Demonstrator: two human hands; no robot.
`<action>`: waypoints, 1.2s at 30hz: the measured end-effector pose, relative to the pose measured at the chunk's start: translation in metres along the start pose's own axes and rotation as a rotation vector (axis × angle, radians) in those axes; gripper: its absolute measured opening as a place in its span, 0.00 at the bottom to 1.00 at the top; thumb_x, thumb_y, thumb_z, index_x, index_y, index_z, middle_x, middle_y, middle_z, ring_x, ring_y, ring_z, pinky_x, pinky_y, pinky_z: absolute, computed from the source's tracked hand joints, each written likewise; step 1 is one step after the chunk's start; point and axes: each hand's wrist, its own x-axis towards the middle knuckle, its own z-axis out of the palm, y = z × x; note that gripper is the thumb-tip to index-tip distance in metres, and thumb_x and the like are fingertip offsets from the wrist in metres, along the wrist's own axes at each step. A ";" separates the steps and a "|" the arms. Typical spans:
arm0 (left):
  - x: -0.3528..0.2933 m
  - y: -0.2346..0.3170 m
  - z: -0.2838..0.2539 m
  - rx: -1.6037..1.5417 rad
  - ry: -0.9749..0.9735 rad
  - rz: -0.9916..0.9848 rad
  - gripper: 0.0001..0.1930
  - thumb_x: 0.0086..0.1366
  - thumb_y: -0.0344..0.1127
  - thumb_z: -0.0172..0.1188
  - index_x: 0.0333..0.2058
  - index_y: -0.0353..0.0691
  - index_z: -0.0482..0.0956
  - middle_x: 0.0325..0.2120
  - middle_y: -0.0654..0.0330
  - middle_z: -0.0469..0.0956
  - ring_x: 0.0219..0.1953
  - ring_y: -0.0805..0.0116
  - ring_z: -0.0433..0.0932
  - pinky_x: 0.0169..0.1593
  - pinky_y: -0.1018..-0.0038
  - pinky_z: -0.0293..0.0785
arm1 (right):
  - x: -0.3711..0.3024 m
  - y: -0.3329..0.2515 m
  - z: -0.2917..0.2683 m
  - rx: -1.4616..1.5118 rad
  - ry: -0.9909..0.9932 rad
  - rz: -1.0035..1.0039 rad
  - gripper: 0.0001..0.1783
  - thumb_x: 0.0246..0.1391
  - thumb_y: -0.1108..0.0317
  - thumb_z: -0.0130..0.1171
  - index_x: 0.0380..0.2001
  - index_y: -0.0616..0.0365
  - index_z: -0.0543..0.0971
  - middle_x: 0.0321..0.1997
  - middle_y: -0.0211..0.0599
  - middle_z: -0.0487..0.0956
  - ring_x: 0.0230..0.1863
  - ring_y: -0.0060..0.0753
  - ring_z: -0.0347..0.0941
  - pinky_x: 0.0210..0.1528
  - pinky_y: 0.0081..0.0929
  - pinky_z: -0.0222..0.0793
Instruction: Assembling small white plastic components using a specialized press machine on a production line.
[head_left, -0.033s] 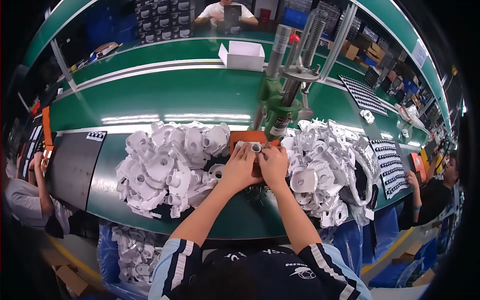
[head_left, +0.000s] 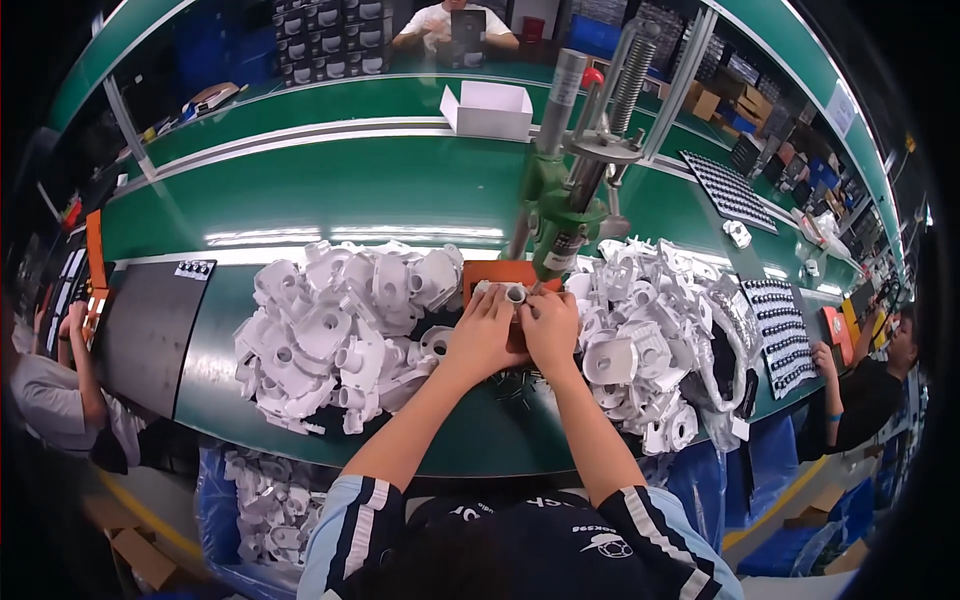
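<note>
At the foot of a green hand press (head_left: 560, 220), a white plastic part (head_left: 515, 295) with a round tube sits over the orange base (head_left: 490, 270). My left hand (head_left: 480, 335) grips the part from the left, fingers lying across it. Just right of the tube, the fingers of my right hand (head_left: 550, 325) are pinched together against the part; whatever they hold is too small to name. The press's lower end comes down close to my right fingertips. Most of the part is hidden under my hands.
Heaps of white plastic parts lie left (head_left: 325, 330) and right (head_left: 640, 350) of my hands. A dark board (head_left: 150, 335) lies farther left. A tray of small dark pieces (head_left: 780, 335) is at the right. A white open box (head_left: 490, 110) stands behind. Co-workers sit on both sides and opposite.
</note>
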 end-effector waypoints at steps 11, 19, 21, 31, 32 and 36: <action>-0.005 -0.002 0.007 -0.008 -0.030 -0.036 0.47 0.40 0.54 0.68 0.52 0.25 0.60 0.51 0.38 0.65 0.56 0.48 0.65 0.61 0.59 0.57 | 0.001 0.006 -0.004 0.044 -0.053 0.031 0.06 0.46 0.72 0.55 0.25 0.63 0.79 0.32 0.43 0.78 0.37 0.47 0.69 0.41 0.38 0.66; -0.002 -0.006 0.004 0.062 -0.092 -0.017 0.51 0.37 0.57 0.70 0.52 0.25 0.59 0.52 0.38 0.64 0.57 0.49 0.63 0.61 0.60 0.57 | 0.028 0.024 -0.021 0.230 -0.215 0.104 0.09 0.44 0.71 0.57 0.27 0.67 0.77 0.32 0.47 0.77 0.34 0.48 0.74 0.39 0.34 0.69; -0.002 -0.006 0.004 0.070 -0.104 -0.009 0.51 0.37 0.57 0.70 0.52 0.25 0.59 0.52 0.38 0.64 0.57 0.49 0.63 0.61 0.59 0.57 | 0.033 0.025 -0.023 0.259 -0.280 0.150 0.09 0.44 0.71 0.57 0.27 0.67 0.78 0.32 0.48 0.77 0.35 0.48 0.74 0.40 0.34 0.69; -0.003 -0.003 0.001 0.029 -0.099 -0.026 0.50 0.37 0.55 0.71 0.53 0.27 0.59 0.53 0.39 0.63 0.58 0.49 0.62 0.62 0.60 0.55 | 0.047 0.013 -0.034 0.194 -0.514 0.173 0.11 0.42 0.70 0.59 0.28 0.68 0.77 0.30 0.50 0.78 0.33 0.49 0.76 0.38 0.33 0.70; -0.003 -0.002 0.001 0.037 -0.103 -0.031 0.50 0.38 0.55 0.71 0.53 0.27 0.59 0.53 0.39 0.63 0.58 0.49 0.62 0.62 0.60 0.55 | 0.048 0.010 -0.034 0.163 -0.533 0.184 0.11 0.42 0.70 0.59 0.28 0.68 0.77 0.29 0.49 0.78 0.33 0.49 0.76 0.38 0.33 0.70; 0.001 0.001 0.002 0.025 -0.106 -0.026 0.49 0.38 0.55 0.71 0.53 0.28 0.59 0.54 0.40 0.63 0.58 0.50 0.62 0.62 0.60 0.55 | 0.046 0.028 -0.023 0.298 -0.414 0.192 0.12 0.41 0.71 0.61 0.30 0.68 0.76 0.30 0.51 0.77 0.33 0.51 0.75 0.38 0.35 0.70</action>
